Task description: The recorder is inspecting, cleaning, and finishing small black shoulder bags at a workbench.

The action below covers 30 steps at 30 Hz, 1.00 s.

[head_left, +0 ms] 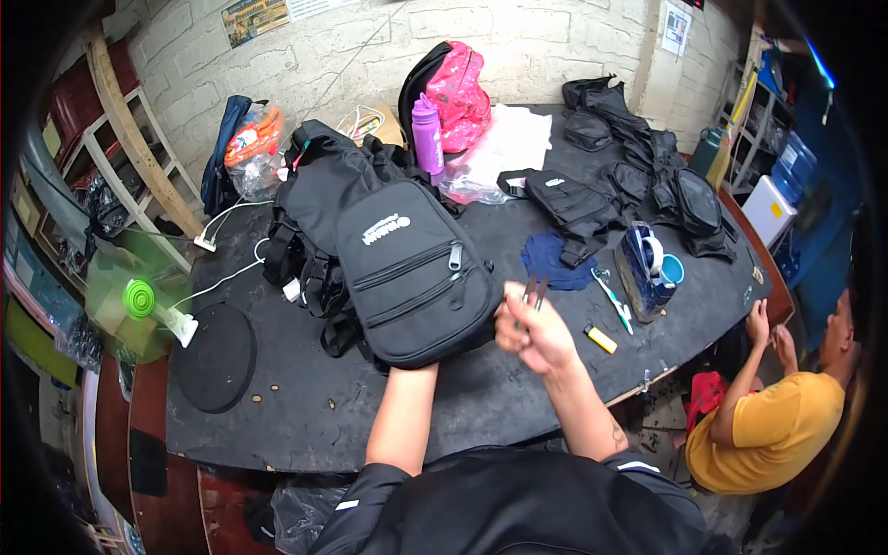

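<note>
A black sling bag [416,268] with two front zippers and a pale printed mark is propped at the middle of the table, against a larger black backpack [319,176]. From the lower edge, my left forearm [405,416] reaches in beneath the sling bag, which hides the hand and its fingers. My right hand [536,333] is closed just beside the bag's right edge. It grips a pair of thread snips [535,290], whose two metal blades point up and away from me.
A purple bottle [426,139] and pink backpack [462,97] stand behind. Rightward lie black pouches [638,180], blue cloth [559,261], a tape dispenser [645,277], a toothbrush [612,301] and a yellow lighter [600,339]. A green fan [139,299] is at left. Another person [772,425] sits at right.
</note>
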### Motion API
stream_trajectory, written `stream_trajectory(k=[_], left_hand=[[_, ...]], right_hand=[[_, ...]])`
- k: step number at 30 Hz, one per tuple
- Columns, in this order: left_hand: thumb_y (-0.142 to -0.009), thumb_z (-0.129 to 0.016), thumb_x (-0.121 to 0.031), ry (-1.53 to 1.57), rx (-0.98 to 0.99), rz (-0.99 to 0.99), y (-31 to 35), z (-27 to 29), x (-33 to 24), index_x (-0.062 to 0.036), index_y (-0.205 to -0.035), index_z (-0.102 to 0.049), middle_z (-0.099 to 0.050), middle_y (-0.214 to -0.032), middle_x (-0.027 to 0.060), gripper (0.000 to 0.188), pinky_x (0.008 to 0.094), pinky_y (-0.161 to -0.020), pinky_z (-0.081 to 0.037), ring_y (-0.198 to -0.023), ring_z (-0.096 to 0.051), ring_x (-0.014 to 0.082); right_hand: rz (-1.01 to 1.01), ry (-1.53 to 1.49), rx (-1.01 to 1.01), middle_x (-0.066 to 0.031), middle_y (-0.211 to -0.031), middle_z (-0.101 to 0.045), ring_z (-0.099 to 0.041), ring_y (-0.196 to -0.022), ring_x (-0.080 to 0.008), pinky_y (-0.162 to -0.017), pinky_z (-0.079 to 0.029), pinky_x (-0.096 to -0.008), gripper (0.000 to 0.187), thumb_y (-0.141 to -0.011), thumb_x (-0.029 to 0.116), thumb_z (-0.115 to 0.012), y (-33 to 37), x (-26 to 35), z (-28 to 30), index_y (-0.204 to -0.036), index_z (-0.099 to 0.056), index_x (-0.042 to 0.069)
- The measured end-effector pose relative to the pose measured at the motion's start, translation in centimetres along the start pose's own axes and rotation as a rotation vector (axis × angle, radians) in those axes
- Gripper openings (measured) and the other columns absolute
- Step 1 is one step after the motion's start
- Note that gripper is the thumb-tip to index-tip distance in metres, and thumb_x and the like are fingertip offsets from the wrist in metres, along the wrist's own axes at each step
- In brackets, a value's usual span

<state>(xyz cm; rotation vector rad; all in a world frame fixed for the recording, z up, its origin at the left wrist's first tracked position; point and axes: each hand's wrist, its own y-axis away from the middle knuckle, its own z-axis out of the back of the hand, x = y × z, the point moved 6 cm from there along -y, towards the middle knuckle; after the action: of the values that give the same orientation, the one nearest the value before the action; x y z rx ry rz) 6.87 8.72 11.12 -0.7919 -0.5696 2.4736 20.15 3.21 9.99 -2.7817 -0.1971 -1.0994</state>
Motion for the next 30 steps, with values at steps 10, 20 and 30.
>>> stream_trajectory(k=[10,20,30], left_hand=[[-0.097,-0.035,-0.042,2.199,-0.329,0.753,0.3,-2.9,1.0,-0.0078,-0.138,-0.036,-0.036,-0.144,0.0108,0.054,0.0439,-0.109,-0.029,-0.13,-0.036,0.0304],[-0.097,-0.033,-0.044,2.592,0.151,-0.227,-1.4,-3.0,1.0,-0.0076,-0.14,-0.032,-0.034,-0.145,0.0113,0.057,0.0416,-0.11,-0.027,-0.131,-0.034,0.0298],[-0.097,-0.033,-0.045,2.562,0.031,-0.198,-0.6,-3.0,0.5,-0.0092,-0.141,-0.03,-0.033,-0.146,0.0098,0.057,0.042,-0.11,-0.027,-0.131,-0.034,0.0291]], right_hand=[[0.294,0.26,-0.281,0.0074,-0.059,-0.045,-0.034,-0.046,-0.0022,-0.043,-0.025,-0.0205,0.017,-0.088,0.018,-0.064,-2.3,2.0,4.4,-0.077,-0.056,0.008],[0.764,0.727,-0.477,0.0026,-0.081,-0.052,-0.041,-0.064,-0.0013,-0.057,-0.033,-0.0153,0.017,-0.09,0.016,-0.061,-0.1,5.6,-0.5,-0.095,-0.059,0.0],[0.901,0.962,-0.775,-0.0013,-0.066,-0.052,-0.048,-0.055,-0.0098,-0.051,-0.04,-0.0261,0.018,-0.087,0.012,-0.063,-3.9,8.8,8.9,-0.076,-0.054,0.0]])
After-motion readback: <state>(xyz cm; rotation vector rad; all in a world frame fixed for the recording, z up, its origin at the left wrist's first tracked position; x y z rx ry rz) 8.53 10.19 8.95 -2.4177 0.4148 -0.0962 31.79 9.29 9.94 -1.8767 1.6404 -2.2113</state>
